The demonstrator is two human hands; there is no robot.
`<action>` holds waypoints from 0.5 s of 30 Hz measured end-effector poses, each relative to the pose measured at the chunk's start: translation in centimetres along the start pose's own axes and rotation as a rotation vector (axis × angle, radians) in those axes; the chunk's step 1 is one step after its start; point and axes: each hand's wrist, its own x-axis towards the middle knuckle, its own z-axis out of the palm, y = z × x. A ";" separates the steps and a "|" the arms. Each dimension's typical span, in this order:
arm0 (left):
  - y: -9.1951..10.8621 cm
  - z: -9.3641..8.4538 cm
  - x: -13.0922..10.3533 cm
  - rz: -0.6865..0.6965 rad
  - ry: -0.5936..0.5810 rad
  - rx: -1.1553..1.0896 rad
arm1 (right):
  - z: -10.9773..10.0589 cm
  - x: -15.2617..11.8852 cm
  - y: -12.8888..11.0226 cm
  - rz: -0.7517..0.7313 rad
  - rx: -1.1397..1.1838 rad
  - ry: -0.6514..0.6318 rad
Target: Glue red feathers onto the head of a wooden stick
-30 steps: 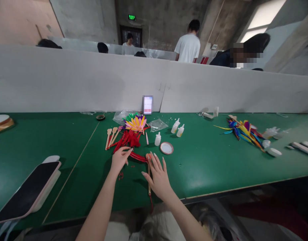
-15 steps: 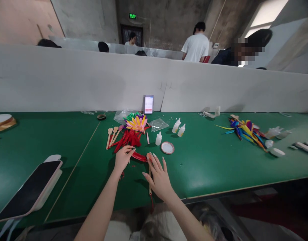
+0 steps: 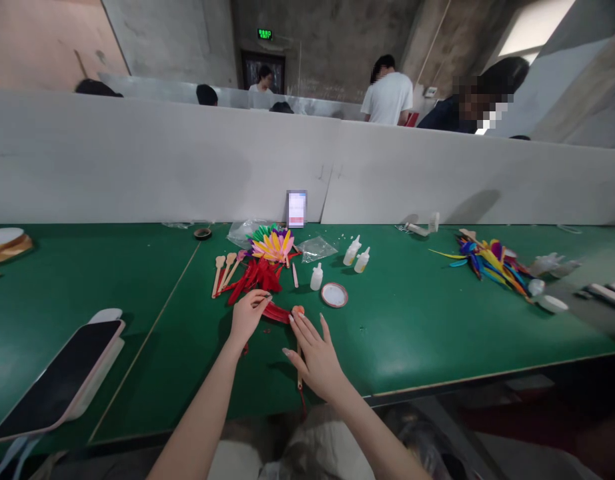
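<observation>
Long curved red feather (image 3: 276,313) spans both hands over the green counter (image 3: 412,353). Left hand (image 3: 247,319): fingers pinched together on 1 end. Right hand (image 3: 315,350): flat, thumb apart, fingertips at the other end, by the orange head of a slim pale wooden stick (image 3: 300,381). Risk: left tugging while right presses lightly could skew the feather. Small white plastic bottle (image 3: 316,277) could tip if right swings wide.

Dim light, bright window (image 3: 537,28), tabletop (image 3: 402,365) sheen
</observation>
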 end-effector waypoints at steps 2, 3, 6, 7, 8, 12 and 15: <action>-0.1 0.0 0.1 -0.003 -0.004 0.000 | 0.0 0.0 0.0 0.002 0.005 -0.011; -0.2 0.0 0.2 -0.008 -0.003 -0.005 | 0.0 0.0 0.0 0.004 0.005 -0.012; -0.4 0.0 0.2 -0.016 -0.001 -0.023 | 0.0 0.0 0.0 0.008 -0.004 -0.001; -0.4 0.0 0.3 -0.014 -0.003 -0.026 | 0.0 0.0 -0.1 0.008 -0.005 0.000; -0.4 0.0 0.3 -0.013 -0.005 -0.029 | -0.1 0.0 -0.1 0.007 -0.004 -0.002; -0.1 -0.1 0.1 -0.031 -0.007 -0.016 | -0.2 0.0 -0.2 0.015 0.006 -0.021; 0.1 -0.4 0.1 -0.084 -0.027 -0.005 | -0.3 0.0 -0.2 0.023 0.011 -0.028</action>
